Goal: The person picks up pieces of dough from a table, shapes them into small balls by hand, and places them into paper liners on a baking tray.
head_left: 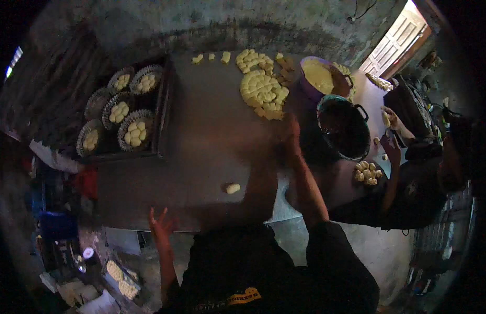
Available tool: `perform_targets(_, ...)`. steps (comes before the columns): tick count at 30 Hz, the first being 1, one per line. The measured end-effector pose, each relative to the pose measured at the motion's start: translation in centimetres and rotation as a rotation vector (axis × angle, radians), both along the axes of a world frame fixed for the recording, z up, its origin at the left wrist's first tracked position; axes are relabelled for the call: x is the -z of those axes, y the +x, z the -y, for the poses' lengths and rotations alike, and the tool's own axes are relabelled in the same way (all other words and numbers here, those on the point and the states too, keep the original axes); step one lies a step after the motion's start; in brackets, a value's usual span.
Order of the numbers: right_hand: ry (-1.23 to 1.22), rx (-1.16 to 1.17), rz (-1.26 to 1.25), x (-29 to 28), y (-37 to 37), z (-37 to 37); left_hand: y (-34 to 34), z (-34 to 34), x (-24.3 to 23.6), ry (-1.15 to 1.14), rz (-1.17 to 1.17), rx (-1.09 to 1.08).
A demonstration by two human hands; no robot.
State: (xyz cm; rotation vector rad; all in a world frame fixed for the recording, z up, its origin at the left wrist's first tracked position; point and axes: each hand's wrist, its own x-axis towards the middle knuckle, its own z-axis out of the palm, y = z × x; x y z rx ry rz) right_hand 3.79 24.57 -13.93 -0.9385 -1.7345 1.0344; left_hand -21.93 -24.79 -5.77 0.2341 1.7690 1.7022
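Observation:
My left hand [161, 222] hangs at the table's front edge with its fingers apart, nothing in it. A single pale dough piece [232, 188] lies to its upper right. My right hand [291, 130] reaches forward just below a round cluster of cut dough [264, 90]; motion blur hides its fingers and whatever they may hold. Behind that cluster are another dough cluster [248, 58] and several small loose pieces [226, 57]. At the left, a dark tray [162, 125] holds several fluted tins [133, 115], most with small dough balls in them.
A purple tub of yellow filling [318, 76] and a black handled tub [341, 125] stand at the right, near a dough cluster [367, 172]. A co-worker's hands [394, 123] handle dough beyond them. A wall [211, 21] backs the table [196, 146]; trays of dough [120, 277] sit low at left.

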Motion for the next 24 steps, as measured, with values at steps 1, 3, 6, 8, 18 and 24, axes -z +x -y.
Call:
perform_targets(1, 0.241, 0.069, 0.275, -0.7, -0.7, -2.3, -0.1, 0.7, 0.2, -0.025, 0.041, -0.054)
perform_targets(3, 0.469, 0.136, 0.452, -1.2, -1.6, -5.9, -0.3, 1.8, 2.1, 0.068, -0.006, 0.005)
perform_targets(6, 0.589, 0.067, 0.358, 1.1, -0.7, -9.7, -0.3, 0.2, 0.4, 0.183, -0.015, 0.133)
perform_targets(8, 0.618, 0.148, 0.563, 2.6, 0.8, -10.8, 0.2, -1.8, -0.7, 0.230, -0.045, 0.230)
perform_targets(18, -0.471, -0.088, -0.109, 0.1, 6.9, 11.2, 4.2, -6.9, 1.7, 0.060, -0.406, 0.829)
perform_targets(24, -0.295, 0.080, 0.157, -6.3, 6.7, 24.8, 8.8, -14.2, 1.5, 0.083, -0.869, 0.930)
